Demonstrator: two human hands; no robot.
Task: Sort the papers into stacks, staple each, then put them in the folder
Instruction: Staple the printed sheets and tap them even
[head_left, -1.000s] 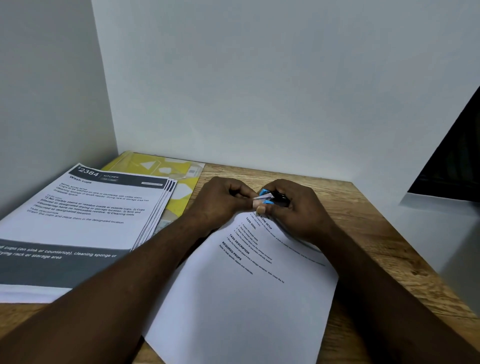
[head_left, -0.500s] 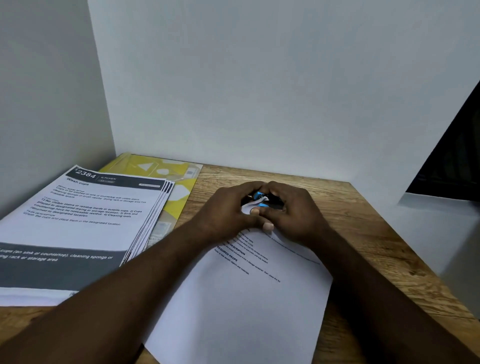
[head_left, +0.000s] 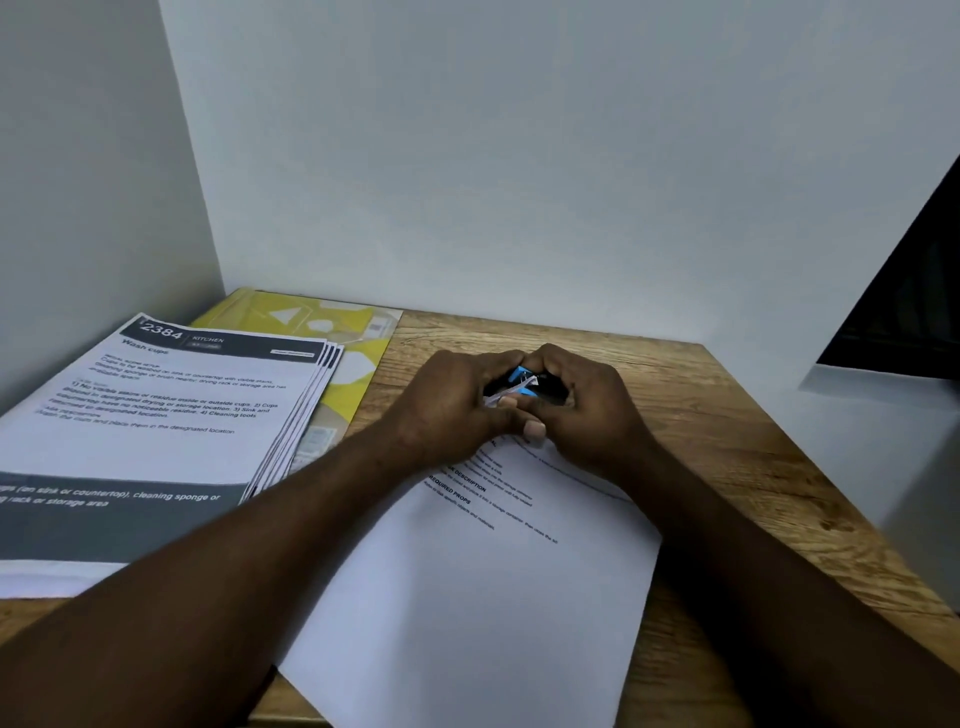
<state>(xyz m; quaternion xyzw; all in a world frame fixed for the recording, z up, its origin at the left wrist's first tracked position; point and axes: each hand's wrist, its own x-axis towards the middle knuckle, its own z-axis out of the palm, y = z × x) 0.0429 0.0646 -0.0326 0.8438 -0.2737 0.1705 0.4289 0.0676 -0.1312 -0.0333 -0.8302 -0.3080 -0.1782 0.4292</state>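
A wooden worktop (head_left: 727, 415) set against bare white walls, midway through a filing job. The printed stack (head_left: 171, 415) lies along the left edge, fanned slightly at its right side and showing no staple that can be made out. The loose sheets (head_left: 467, 597) lie at an angle in the middle, reaching the front edge. The yellow folder (head_left: 358, 364) waits in the back left corner, half buried under the printed stack.

The left hand (head_left: 452, 400) and right hand (head_left: 587, 410) have drawn tighter together over the last second and edged toward the back of the worktop. Fingers that a moment ago showed a gap between the two hands now curl closed around the small blue and black stapler (head_left: 522, 375), which sits near the middle of the worktop at the far corner of the sheets. That paper corner (head_left: 501, 397) has lifted off the wood and bent up into the stapler's mouth (only a sliver shows).

The squeeze appears to be under way on this set. Whether the staple has gone through cannot be told. The other stack and the filing seem still to come.
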